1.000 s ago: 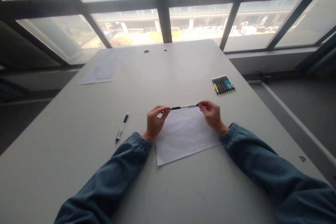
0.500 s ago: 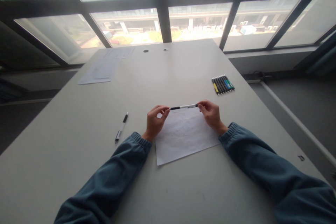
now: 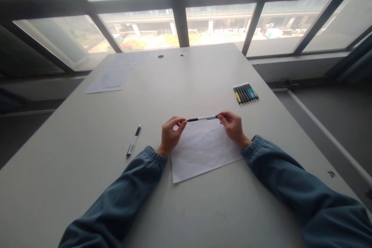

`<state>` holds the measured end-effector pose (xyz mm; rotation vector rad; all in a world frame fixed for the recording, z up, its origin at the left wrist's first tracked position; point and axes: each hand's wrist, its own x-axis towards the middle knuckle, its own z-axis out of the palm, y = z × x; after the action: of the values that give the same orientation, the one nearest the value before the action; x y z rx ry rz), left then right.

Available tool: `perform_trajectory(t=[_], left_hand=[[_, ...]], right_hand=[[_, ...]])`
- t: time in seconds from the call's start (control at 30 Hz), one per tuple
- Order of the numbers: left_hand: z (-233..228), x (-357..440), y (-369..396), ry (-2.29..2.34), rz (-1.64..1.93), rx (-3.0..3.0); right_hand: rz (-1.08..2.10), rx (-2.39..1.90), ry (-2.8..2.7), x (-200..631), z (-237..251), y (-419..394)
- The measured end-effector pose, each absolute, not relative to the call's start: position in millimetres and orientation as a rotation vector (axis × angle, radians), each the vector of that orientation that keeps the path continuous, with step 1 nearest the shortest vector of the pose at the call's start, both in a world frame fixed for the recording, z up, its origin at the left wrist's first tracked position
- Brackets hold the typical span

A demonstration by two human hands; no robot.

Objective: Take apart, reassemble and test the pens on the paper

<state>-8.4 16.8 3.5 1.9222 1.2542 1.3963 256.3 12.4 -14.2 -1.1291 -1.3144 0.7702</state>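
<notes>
Held item: centrally, a slim pen (image 3: 202, 118) with a black tip section on its left end and a white barrel, a dark clip part near its right end.
Pen position: horizontal, lifted just above the far edge of a white paper sheet (image 3: 203, 151).
Left hand (image 3: 170, 135): fingertips pinched on the pen's black left end, wrist resting beside the sheet's left edge.
Right hand (image 3: 233, 128): fingertips clamped on the pen's right end, wrist at the sheet's right edge.
Sleeves: both blue-grey with gathered cuffs.
Second pen (image 3: 133, 145): black and white, lying on the table (image 3: 87, 186), well left of the left hand.
Marker set (image 3: 245, 93): a tight row of dark-bodied pens with yellow, blue and green ends, beyond the right hand.
Far papers (image 3: 112, 77): lying flat at the table's far left, near the window.
</notes>
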Motion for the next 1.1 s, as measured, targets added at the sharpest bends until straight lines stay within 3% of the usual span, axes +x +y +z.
perform_trajectory(t=[1.1], left_hand=[[-2.1,-10.5,19.4,1.206,1.374,1.922]], right_hand=[[0.773,-1.107,-1.324,256.4,-12.7,12.2]])
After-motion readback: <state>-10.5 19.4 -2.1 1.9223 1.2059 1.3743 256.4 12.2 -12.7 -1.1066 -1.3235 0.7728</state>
